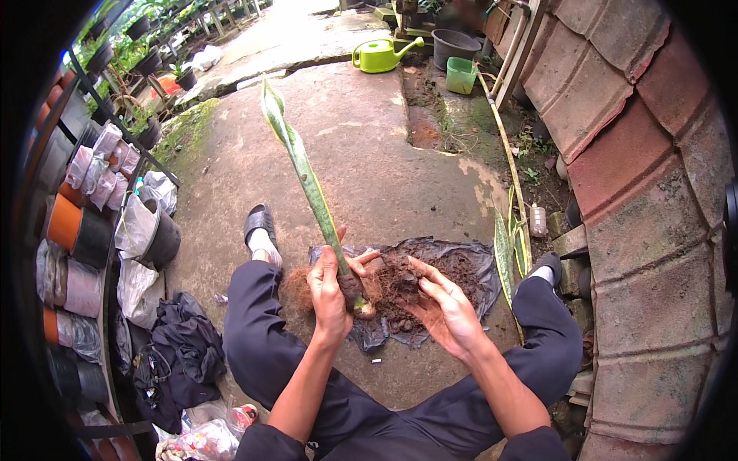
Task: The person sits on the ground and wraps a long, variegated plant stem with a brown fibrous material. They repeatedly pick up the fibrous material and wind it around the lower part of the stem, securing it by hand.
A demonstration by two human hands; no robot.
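Note:
My left hand [331,297] grips a snake plant [311,190] near its base, its long variegated leaf pointing up and away from me. Brown fibrous roots [300,288] spread beside and behind that hand. Cupped just to the right, my right hand [447,305] has a clump of dark soil and roots [403,276] at its fingers. Beneath both hands, loose soil [461,268] lies on a black plastic sheet [490,253] on the ground. More snake plant leaves [503,253] stand by the right foot.
Plastic-wrapped pots [92,230] fill a rack at left, near a black bucket [164,236] and dark cloth [184,340]. Ahead are a green watering can [377,56], a green container [460,75] and a grey basin [455,46]. Roof tiles [646,276] slope along the right, beside a long pole [507,144].

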